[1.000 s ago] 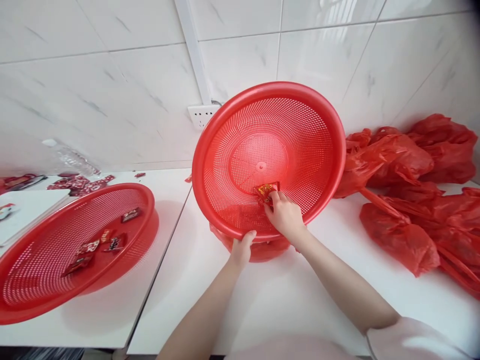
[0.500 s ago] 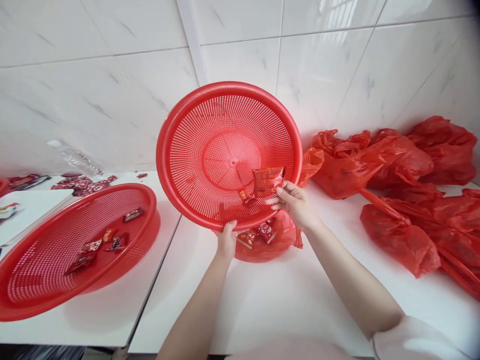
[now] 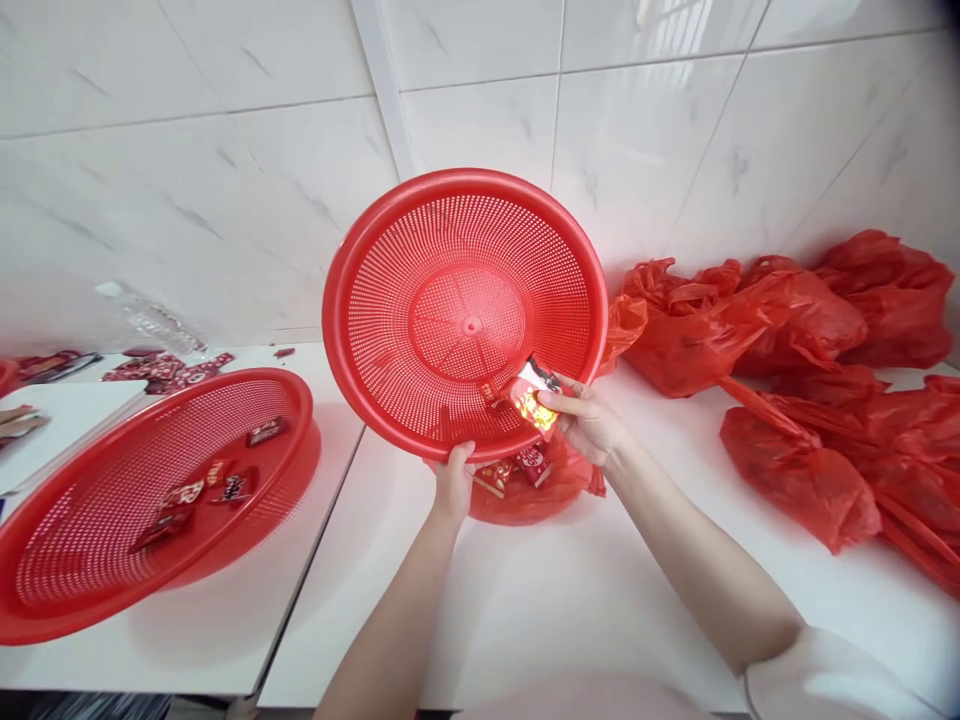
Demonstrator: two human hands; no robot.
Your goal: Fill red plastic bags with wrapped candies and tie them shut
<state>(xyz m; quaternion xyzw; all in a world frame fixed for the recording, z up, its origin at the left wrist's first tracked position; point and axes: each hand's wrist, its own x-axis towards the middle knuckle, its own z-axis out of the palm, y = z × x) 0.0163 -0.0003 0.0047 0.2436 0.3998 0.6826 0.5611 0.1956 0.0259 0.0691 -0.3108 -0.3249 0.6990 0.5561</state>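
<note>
A round red mesh basket [image 3: 469, 185] is held tilted above the white table, its open side facing me. My left hand [image 3: 454, 482] grips the bottom rim, thumb inside. At the lower right of the basket, my right hand [image 3: 589, 418] is closed on a shiny red packet [image 3: 535, 400] with a gold pattern. A small red packet [image 3: 491, 392] rests inside the basket, just left of the held one. Beneath the basket, an open red plastic bag [image 3: 517, 508] contains a few packets [image 3: 532, 462], partly hidden by the rim.
On the left stands another red basket [image 3: 281, 540] with several packets inside. Behind it are more small packets [image 3: 165, 370] and a clear bottle [image 3: 161, 322]. Filled red plastic bags [image 3: 802, 470] lie along the right side. A tiled wall [image 3: 480, 120] rises behind the table.
The packet in my right hand has been turned, now showing its gold-patterned face. The held basket has shifted slightly right.
</note>
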